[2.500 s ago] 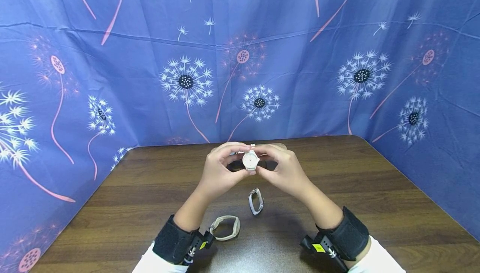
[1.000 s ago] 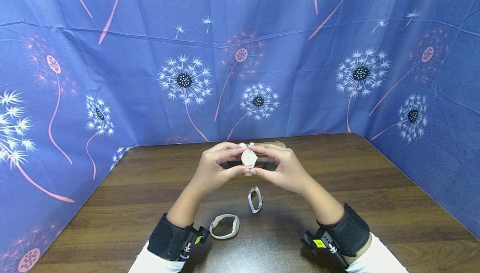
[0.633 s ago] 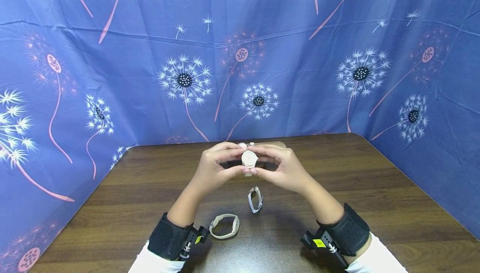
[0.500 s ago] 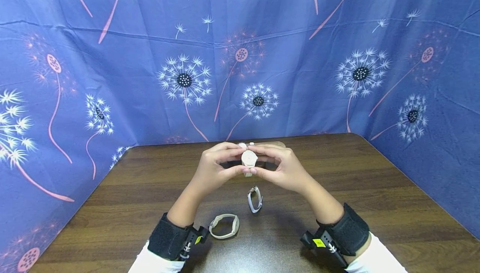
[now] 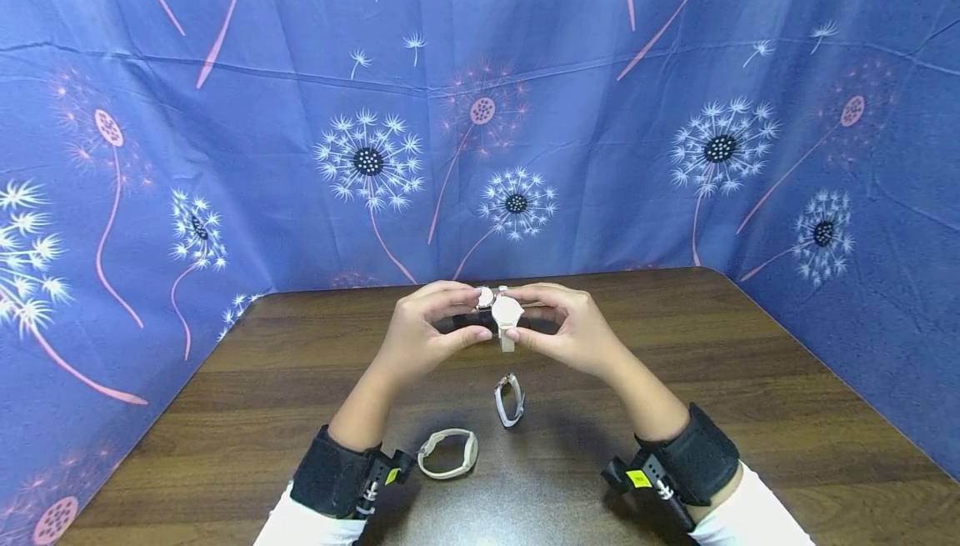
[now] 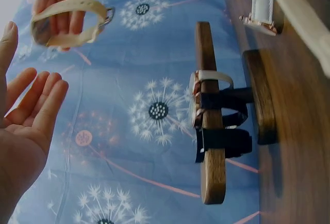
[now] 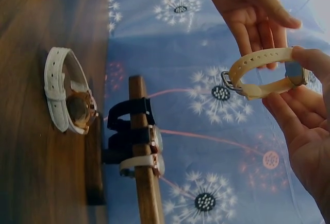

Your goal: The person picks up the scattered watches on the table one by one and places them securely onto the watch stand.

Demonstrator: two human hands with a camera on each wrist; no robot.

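My right hand pinches a cream strap watch by its case, above the dark wooden table. In the right wrist view, thumb and fingers of that hand hold the looped cream watch. My left hand is close beside it. In the left wrist view its fingers are straight and apart from the watch. Behind the hands stands a wooden watch stand carrying a cream-strapped watch and black straps.
A white watch stands on its edge on the table below the hands, also seen as the white watch. A cream watch lies near my left wrist. Blue dandelion-print cloth walls in the table on three sides.
Both hands pinched the cream watch before. Now the left hand's fingers have come off it and straightened, and the right hand alone holds it, slightly further right and turned.
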